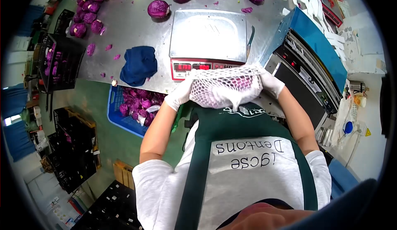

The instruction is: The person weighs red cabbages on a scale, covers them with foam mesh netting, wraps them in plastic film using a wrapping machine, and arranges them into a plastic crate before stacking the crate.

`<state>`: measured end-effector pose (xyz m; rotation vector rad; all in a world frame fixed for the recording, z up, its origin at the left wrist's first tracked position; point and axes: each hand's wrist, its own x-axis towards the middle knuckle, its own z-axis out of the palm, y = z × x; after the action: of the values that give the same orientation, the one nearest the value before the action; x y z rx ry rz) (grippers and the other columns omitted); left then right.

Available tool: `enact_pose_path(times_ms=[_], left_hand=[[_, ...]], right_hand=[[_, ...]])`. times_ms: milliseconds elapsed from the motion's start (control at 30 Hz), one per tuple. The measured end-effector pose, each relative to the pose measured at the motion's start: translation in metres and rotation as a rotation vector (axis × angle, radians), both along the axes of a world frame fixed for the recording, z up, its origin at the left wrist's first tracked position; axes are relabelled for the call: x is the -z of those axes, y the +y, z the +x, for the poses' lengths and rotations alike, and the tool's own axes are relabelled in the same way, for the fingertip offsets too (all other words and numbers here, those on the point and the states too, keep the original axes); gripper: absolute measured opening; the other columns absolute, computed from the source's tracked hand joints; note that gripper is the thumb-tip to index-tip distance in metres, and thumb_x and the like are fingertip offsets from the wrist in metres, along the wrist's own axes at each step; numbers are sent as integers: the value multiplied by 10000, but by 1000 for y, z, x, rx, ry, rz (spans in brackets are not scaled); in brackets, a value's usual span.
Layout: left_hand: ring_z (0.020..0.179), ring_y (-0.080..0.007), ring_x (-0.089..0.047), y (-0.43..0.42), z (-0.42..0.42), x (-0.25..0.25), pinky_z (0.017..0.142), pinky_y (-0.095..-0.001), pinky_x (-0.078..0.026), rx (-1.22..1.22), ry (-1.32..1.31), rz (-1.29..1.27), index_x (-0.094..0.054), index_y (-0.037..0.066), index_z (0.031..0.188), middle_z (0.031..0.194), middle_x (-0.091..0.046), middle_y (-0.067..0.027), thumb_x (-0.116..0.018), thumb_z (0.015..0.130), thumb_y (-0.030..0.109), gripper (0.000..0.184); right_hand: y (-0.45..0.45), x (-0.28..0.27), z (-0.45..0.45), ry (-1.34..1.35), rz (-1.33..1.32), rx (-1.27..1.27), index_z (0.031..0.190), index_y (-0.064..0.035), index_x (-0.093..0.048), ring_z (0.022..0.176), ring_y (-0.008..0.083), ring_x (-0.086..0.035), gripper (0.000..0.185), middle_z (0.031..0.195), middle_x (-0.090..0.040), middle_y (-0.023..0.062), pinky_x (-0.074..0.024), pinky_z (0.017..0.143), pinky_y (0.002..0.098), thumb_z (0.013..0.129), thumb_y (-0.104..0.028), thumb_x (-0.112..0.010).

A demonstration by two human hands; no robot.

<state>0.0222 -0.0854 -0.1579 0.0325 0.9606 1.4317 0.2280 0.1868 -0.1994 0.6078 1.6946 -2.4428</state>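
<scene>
Between my two hands, in front of the scale, is a white foam net sleeve (206, 90) with something purple, likely a red cabbage (242, 83), showing through its mesh. My left hand (182, 92), in a white glove, grips the sleeve's left end. The gloved right hand (271, 82) closes on the other end; fingers of both hands are partly hidden by the mesh. Just beyond stands a weighing scale (206, 35) with a bare metal pan and lit red digits. A knife (250, 41) lies along the scale's right side.
Red cabbages (159, 9) and leaf scraps lie on the steel table (124, 27). A dark blue cloth (139, 65) rests near its edge. A blue crate (118, 116) of purple trimmings sits below left. At right is a blue-topped machine (310, 43), with white foam nets (308, 2) behind.
</scene>
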Motion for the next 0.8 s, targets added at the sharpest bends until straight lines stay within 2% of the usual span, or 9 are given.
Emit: enact_pose_path(times_ms=[200, 400, 500, 533, 600, 667, 733, 767, 800], left_hand=[[1184, -222, -542, 3, 12, 18, 1038, -372, -416, 16, -237, 237, -483, -3, 1305, 1303, -556, -134, -498, 962, 272, 440], [1253, -275, -482, 10, 42, 27, 1086, -444, -366, -214, -518, 309, -428, 49, 1381, 1376, -493, -137, -387, 1000, 354, 490], [1271, -294, -461, 12, 47, 64, 1081, -445, -376, -184, -12, 324, -402, 12, 1387, 1396, -464, -174, -297, 1015, 366, 524], [1284, -290, -445, 11, 44, 78, 1086, -442, -369, -186, 4, 333, -388, 23, 1398, 1406, -454, -166, -303, 1013, 374, 528], [1310, -282, -412, 16, 32, 79, 1097, -438, -356, -269, -275, 417, -361, 43, 1421, 1426, -433, -149, -317, 1011, 389, 538], [1320, -288, -403, 26, 24, 25, 1097, -449, -359, -375, -148, 411, -366, 57, 1419, 1426, -434, -151, -299, 1011, 417, 549], [1124, -270, -560, 34, 9, 35, 979, -376, -476, -453, -692, 697, -348, 44, 1418, 1300, -522, -168, -338, 1008, 308, 487], [1015, -251, -609, 43, -5, 66, 915, -331, -517, -393, -733, 833, -336, 18, 1417, 1222, -560, -172, -375, 999, 236, 473], [974, -240, -622, 47, -7, 47, 872, -320, -528, -466, -864, 679, -333, -17, 1408, 1165, -586, -174, -383, 994, 196, 468]], right_hand=[[-16, -31, 25, 49, -468, 23, 1309, 31, -468, 1134, 200, -571, 385, 1275, -567, 139, -465, 985, 346, 1007, -184, -367], [-56, -31, 27, 211, -1067, 274, 1348, 24, -442, 1175, 289, -550, 417, 1313, -538, 187, -433, 1035, 435, 1012, -150, -265], [-56, -24, 19, 320, -1069, 222, 1342, 17, -447, 1167, 286, -555, 403, 1291, -553, 179, -464, 1012, 426, 1014, -192, -345], [-60, -23, 16, 306, -672, 284, 1341, -5, -460, 1169, 257, -557, 409, 1300, -553, 159, -449, 1024, 396, 990, -215, -455], [-59, -60, -8, 524, 861, 27, 1353, -26, -460, 1173, 217, -555, 452, 1322, -544, 130, -432, 1031, 354, 940, -178, -565], [-59, -60, -25, 372, 996, 23, 1324, -59, -503, 1195, 244, -529, 446, 1329, -524, 121, -415, 1034, 359, 898, -163, -586], [-50, -47, -45, 428, 1616, 11, 1328, -77, -510, 1125, 270, -579, 455, 1263, -580, 118, -467, 960, 377, 878, -130, -549], [-50, -68, -53, 240, 1466, -165, 1331, -56, -502, 1003, 302, -625, 486, 1160, -630, 135, -510, 855, 404, 845, -72, -499], [-39, -25, -64, 201, 815, -128, 1337, -10, -465, 879, 251, -625, 466, 1112, -639, 144, -518, 762, 349, 875, -65, -462]])
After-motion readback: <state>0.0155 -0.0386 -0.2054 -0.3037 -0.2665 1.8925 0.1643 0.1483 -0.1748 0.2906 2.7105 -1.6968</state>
